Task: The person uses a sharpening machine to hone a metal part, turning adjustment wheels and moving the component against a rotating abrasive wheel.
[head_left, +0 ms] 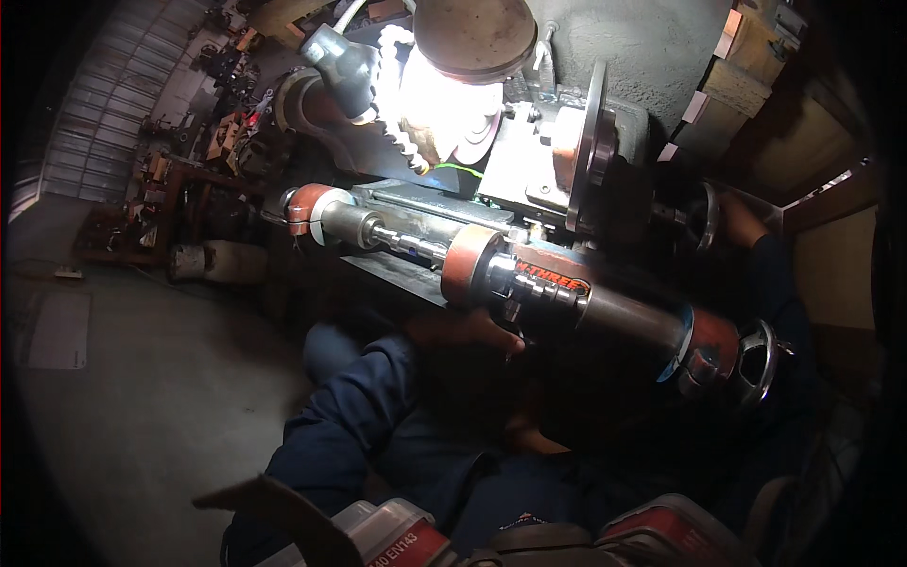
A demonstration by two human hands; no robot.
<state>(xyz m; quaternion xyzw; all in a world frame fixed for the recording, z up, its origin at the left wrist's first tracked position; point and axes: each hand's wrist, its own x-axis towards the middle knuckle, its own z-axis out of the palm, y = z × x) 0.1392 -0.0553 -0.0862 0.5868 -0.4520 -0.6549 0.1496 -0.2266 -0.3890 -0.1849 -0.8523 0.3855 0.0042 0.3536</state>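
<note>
My right hand, at the far right, is curled on the rim of a metal handwheel. My left hand is below the middle of the machine, its fingers bent in shadow; what they grip is hidden. Just above it, a stepped metal shaft runs between a red-collared cylindrical holder and a reddish ring-shaped housing. Bright metal fittings stick out on the housing's right side, beside a thick steel cylinder. Behind stands a large upright disc.
A round lamp head glares over the machine next to a white segmented hose. A second handwheel juts out at the lower right. Shelves of parts stand at the left, wooden blocks at the upper right.
</note>
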